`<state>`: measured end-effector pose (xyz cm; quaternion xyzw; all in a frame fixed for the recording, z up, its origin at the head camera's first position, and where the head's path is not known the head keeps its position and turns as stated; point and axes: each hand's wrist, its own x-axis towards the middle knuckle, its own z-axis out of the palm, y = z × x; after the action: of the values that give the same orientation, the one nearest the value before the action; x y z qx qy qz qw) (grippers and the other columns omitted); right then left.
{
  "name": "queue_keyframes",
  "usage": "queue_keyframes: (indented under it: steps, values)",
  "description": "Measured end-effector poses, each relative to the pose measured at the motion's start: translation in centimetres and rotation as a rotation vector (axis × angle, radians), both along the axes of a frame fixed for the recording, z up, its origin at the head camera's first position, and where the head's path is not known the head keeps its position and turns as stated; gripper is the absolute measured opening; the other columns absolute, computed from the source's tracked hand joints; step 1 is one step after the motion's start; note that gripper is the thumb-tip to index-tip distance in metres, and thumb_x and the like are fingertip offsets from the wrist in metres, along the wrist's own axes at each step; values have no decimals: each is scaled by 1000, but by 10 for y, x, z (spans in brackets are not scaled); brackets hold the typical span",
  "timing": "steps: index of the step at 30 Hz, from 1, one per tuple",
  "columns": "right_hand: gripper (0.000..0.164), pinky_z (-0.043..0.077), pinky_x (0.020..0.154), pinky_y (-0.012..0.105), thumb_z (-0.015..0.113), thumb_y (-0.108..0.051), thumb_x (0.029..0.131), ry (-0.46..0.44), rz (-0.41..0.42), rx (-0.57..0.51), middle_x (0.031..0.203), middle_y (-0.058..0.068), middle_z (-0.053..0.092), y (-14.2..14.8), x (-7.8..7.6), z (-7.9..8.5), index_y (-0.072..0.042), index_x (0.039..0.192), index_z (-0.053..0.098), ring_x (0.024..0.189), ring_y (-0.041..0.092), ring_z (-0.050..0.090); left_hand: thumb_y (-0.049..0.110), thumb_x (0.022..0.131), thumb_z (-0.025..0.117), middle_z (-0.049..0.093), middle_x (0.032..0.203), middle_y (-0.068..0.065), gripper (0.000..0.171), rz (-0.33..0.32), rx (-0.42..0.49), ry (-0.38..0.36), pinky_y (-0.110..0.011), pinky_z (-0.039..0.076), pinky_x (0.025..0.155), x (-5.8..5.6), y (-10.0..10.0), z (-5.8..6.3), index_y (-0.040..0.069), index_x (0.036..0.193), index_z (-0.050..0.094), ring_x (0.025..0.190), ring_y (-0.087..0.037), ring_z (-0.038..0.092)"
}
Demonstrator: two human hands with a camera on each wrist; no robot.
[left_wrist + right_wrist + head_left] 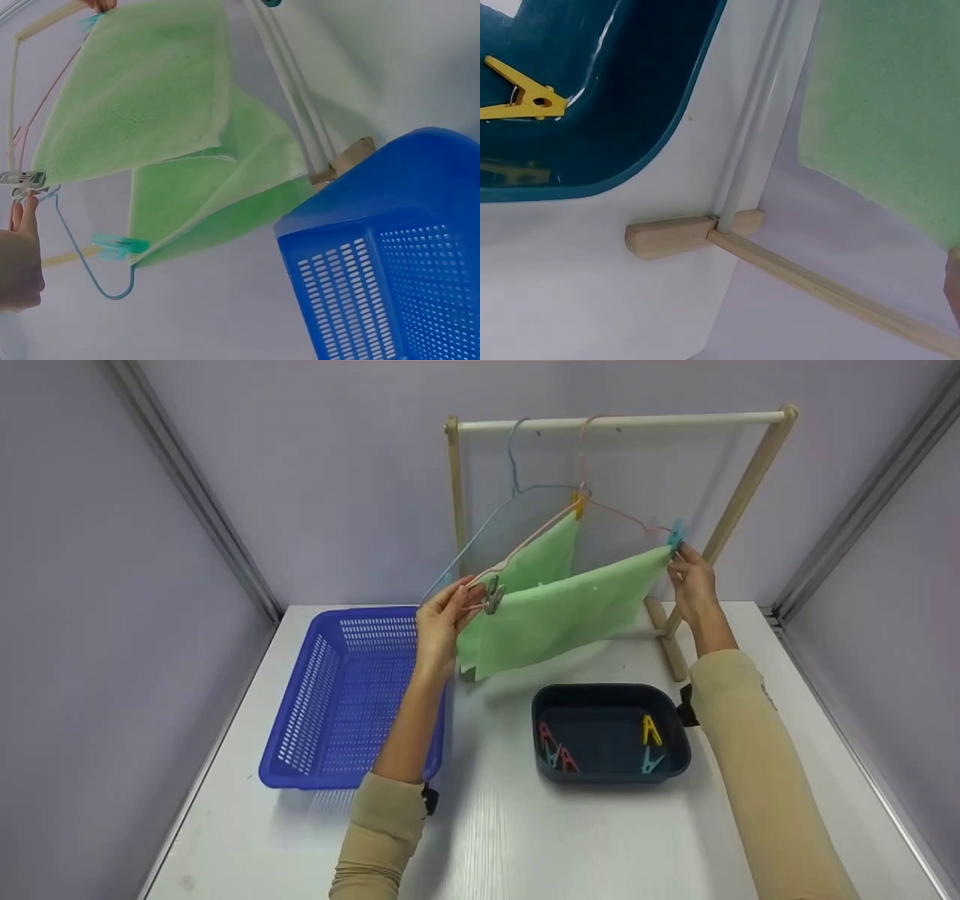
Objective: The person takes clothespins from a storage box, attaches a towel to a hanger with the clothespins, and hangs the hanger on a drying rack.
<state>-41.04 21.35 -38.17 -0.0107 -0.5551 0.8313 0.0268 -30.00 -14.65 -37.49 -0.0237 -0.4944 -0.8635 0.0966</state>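
Note:
A green towel [570, 604] hangs from a pink hanger [536, 534], with a grey clothespin [494, 595] at its left corner and a light-blue clothespin [676, 534] at its right. My left hand [439, 626] pinches the hanger's left end beside the grey clothespin. At the other corner, my right hand [694, 581] pinches the towel's edge just below the light-blue clothespin. Behind hangs a second green towel [551, 551] on a blue hanger [480, 531], with a yellow clothespin [578, 505] at its upper corner. A teal clothespin [120, 246] shows on it in the left wrist view.
A wooden rack with a white rod [675, 420] stands at the back. Left on the white table is a blue perforated basket [300, 720]. A dark blue tub [611, 776] at front right contains several clothespins, including a yellow clothespin [529, 97].

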Motion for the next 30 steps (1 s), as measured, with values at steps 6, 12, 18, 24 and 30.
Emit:
queue_keyframes:
  steps: [6,12,18,24,30]
  values:
    - [58,13,105,20,28,8,95,17,26,-18,152,4,4,8,-1,1,-5,146,5,136,11,8,4,94,49,64,100,-21,27,14,24,16,-33,49,80,-2,3,-7,-10,116,56,84,-25,64]
    - [60,9,104,17,29,6,95,38,27,-95,152,-1,-2,11,2,-1,-8,146,-1,136,9,0,4,95,48,65,98,-19,28,17,25,29,-33,48,81,-4,10,-17,-11,117,55,85,-24,64]
    - [59,10,104,17,28,7,95,59,34,-81,153,2,-2,8,7,-3,-5,146,1,136,10,1,4,95,48,65,98,-20,28,32,30,32,-33,47,83,-8,19,-27,-11,117,54,88,-25,63]
    - [57,13,104,18,25,8,95,86,59,-72,152,4,0,5,14,-6,-3,146,2,137,13,2,2,96,46,65,98,-20,28,26,65,25,-33,47,83,-15,29,-37,-14,118,52,86,-21,63]
    - [57,15,104,18,28,8,95,102,93,-50,152,6,-1,0,21,-10,-2,145,2,137,13,4,2,96,44,61,105,-24,29,2,90,17,-33,45,87,-17,38,-46,-14,120,50,95,-25,61]
